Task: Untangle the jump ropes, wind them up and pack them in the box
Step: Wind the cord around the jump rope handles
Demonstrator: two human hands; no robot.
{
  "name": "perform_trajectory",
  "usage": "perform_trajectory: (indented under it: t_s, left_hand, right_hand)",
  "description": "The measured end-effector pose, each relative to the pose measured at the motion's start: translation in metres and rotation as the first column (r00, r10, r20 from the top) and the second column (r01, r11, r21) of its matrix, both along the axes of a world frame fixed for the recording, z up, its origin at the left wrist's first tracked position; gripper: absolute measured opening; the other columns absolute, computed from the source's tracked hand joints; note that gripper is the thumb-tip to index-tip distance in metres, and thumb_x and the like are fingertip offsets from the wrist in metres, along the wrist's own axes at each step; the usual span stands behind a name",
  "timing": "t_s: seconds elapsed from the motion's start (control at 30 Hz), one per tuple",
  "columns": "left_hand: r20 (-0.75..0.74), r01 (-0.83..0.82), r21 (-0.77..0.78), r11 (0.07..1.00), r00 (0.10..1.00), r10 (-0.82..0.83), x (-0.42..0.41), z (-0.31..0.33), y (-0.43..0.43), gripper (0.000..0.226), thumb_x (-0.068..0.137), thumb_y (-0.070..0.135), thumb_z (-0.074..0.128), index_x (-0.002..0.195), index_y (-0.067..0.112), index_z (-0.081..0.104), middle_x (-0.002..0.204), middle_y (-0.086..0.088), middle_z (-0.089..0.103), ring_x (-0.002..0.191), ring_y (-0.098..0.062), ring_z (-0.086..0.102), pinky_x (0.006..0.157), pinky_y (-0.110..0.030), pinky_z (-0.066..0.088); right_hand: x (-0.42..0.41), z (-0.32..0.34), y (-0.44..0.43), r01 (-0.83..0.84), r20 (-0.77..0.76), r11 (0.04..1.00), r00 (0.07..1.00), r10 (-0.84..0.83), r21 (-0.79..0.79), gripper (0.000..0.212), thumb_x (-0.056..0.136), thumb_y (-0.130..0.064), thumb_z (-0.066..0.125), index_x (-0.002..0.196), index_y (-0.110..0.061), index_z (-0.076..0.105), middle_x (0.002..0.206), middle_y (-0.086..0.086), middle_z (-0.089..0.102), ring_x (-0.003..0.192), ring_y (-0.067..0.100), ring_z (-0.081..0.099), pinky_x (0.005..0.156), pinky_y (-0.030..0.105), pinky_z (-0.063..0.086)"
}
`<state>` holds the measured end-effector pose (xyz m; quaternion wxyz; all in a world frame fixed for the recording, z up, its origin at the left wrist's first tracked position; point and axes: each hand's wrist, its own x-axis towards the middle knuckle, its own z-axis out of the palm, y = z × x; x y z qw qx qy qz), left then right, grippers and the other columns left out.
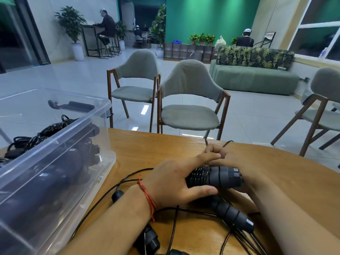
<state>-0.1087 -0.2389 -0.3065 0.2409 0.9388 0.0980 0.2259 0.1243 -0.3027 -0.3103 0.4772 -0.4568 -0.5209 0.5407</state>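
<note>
Grips wound jump rope bundle (215, 176) in left hand (176, 179), low over bench (147, 144). Pinches its cord with curled right hand (223, 156) just beyond. At left, clear box (60, 137) with more ropes inside.

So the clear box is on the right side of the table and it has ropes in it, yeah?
Not quite. The box is on the left side of the table, not the right; the head view shows it. It does have ropes in it.
</note>
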Motion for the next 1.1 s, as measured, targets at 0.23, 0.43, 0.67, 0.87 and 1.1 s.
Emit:
perform_trajectory:
  t_s: [0.23, 0.43, 0.67, 0.87, 1.1]
  left_hand:
    - [0.143, -0.044, -0.198, 0.979, 0.987, 0.073, 0.001, -0.008, 0.004, 0.055, 0.099, 0.061, 0.058, 0.150, 0.044, 0.047, 0.126, 0.018, 0.063, 0.108, -0.002, 0.065, 0.084, -0.027, 0.059]
    - [0.255, -0.084, -0.424, 0.902, 0.944, 0.208, 0.003, -0.007, 0.006, 0.052, 0.096, 0.059, 0.059, 0.143, 0.036, 0.055, 0.107, 0.010, 0.069, 0.095, -0.014, 0.072, 0.079, -0.033, 0.063]
    - [0.366, -0.037, -0.627, 0.778, 0.868, 0.336, 0.004, -0.004, 0.008, 0.044, 0.100, 0.056, 0.054, 0.116, 0.019, 0.068, 0.092, -0.004, 0.070, 0.078, -0.018, 0.070, 0.062, -0.023, 0.053]
    - [0.293, -0.066, -0.844, 0.532, 0.773, 0.562, 0.004, 0.002, 0.021, 0.064, 0.100, 0.067, 0.039, 0.119, 0.012, 0.066, 0.102, -0.018, 0.073, 0.073, -0.026, 0.068, 0.055, -0.038, 0.049]
    - [0.247, -0.085, -0.895, 0.439, 0.724, 0.644, 0.004, -0.004, 0.033, 0.064, 0.104, 0.065, 0.040, 0.122, 0.009, 0.065, 0.104, -0.019, 0.073, 0.073, -0.023, 0.070, 0.051, -0.036, 0.052]
  right_hand:
    - [-0.016, -0.016, -0.004, 0.222, 0.285, 0.938, 0.912, -0.296, 0.265, 0.010, 0.088, -0.041, 0.080, 0.095, -0.039, 0.073, 0.097, -0.008, 0.075, 0.093, 0.009, 0.072, 0.081, 0.030, 0.058]
    - [-0.022, -0.015, 0.000, 0.300, 0.292, 0.912, 0.878, -0.378, 0.278, 0.019, 0.097, -0.035, 0.061, 0.095, -0.029, 0.079, 0.089, 0.002, 0.072, 0.083, 0.015, 0.062, 0.077, 0.035, 0.049]
    - [-0.030, -0.018, 0.002, 0.275, 0.359, 0.893, 0.842, -0.403, 0.358, 0.023, 0.108, -0.039, 0.057, 0.097, -0.036, 0.077, 0.079, -0.004, 0.063, 0.079, 0.014, 0.057, 0.077, 0.034, 0.044]
    - [-0.035, -0.024, 0.002, 0.256, 0.533, 0.881, 0.717, -0.450, 0.399, 0.014, 0.107, -0.037, 0.061, 0.104, -0.039, 0.075, 0.088, -0.009, 0.070, 0.085, 0.014, 0.062, 0.076, 0.042, 0.052]
    - [-0.030, -0.027, 0.001, 0.289, 0.517, 0.843, 0.685, -0.513, 0.453, 0.014, 0.105, -0.038, 0.064, 0.100, -0.035, 0.076, 0.089, -0.006, 0.072, 0.087, 0.017, 0.065, 0.079, 0.048, 0.054]
